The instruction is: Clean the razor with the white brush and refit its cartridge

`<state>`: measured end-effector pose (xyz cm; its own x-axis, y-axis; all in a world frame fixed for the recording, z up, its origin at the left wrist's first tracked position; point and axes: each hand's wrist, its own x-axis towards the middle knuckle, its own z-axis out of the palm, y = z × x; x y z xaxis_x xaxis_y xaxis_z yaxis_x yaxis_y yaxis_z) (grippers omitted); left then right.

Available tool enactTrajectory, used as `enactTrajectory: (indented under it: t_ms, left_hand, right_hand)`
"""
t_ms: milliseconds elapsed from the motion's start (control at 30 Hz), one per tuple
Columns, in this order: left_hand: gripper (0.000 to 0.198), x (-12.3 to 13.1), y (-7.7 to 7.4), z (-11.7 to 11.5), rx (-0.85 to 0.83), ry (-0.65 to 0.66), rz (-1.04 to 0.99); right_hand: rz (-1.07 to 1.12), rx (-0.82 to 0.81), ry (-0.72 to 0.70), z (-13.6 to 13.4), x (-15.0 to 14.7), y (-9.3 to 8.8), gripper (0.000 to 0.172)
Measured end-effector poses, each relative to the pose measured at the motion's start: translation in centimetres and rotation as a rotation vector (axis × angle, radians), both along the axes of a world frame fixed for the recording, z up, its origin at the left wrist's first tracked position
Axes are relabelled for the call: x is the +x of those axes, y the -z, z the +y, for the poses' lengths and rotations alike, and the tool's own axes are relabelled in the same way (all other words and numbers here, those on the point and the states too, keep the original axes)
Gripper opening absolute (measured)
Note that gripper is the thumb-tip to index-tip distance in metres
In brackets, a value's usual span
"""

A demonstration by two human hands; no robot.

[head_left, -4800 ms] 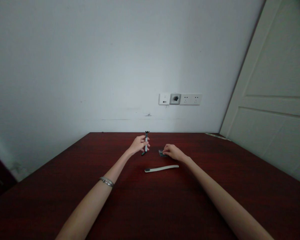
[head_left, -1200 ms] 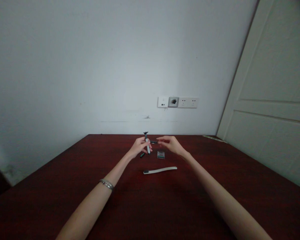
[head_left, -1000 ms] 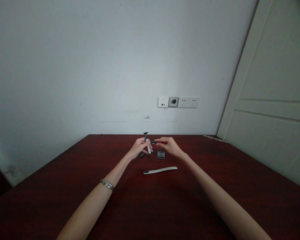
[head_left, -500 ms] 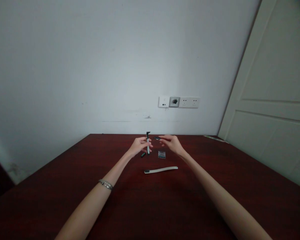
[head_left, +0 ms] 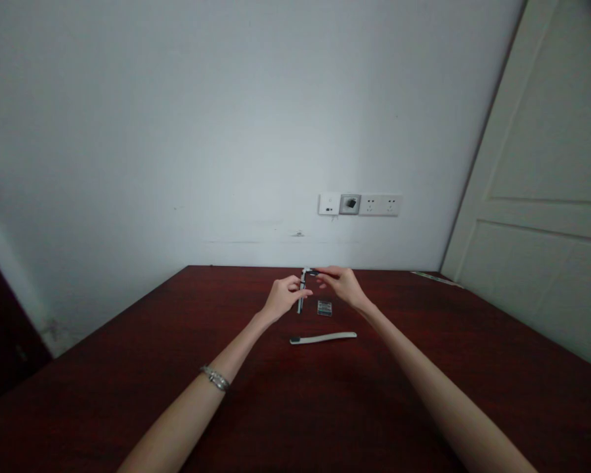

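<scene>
Left fingers pinching slim handle, right fingers pinching dark piece at its top

- You get a dim, cool, greyish picture in soft, diffuse light.
- The wall looks brightest around its middle; it darkens toward the upper left, and a faint vertical band of shade lies right of centre.
- The dark red table gives you deep tones, with shadows barely separating from it.
- Wide-angle stretch lengthens your forearms toward the bottom edge and slants the door steeply.
- A dark blur clouds your upper right corner.
- The slim handle in your left hand looks too small and soft for fine detail.
</scene>
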<state>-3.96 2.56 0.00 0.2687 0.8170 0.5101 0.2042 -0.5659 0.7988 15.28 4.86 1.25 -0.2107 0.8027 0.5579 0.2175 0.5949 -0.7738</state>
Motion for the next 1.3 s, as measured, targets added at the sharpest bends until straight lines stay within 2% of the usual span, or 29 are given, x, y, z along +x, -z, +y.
enactTrajectory:
  t_ms: [233, 500, 800, 1300]
  left_hand:
    - [0.032, 1.2, 1.2, -0.7, 0.144, -0.112, 0.102]
    - [0.035, 2.2, 2.1, -0.9, 0.170, -0.180, 0.105]
    - [0.036, 2.4, 2.3, -0.9, 0.195, -0.161, 0.118]
    - [0.036, 2.5, 3.0, -0.3, 0.199, -0.178, 0.096]
  right_hand:
    - [0.056, -0.019, -0.030, 0.0, -0.1, -0.3, 0.032]
    - [0.060, -0.067, -0.076, -0.6, -0.2, -0.7, 0.035]
    - [0.017, -0.069, -0.087, -1.5, -0.4, -1.5, 0.033]
    - [0.077, -0.106, -0.114, -1.9, -0.6, -1.9, 0.034]
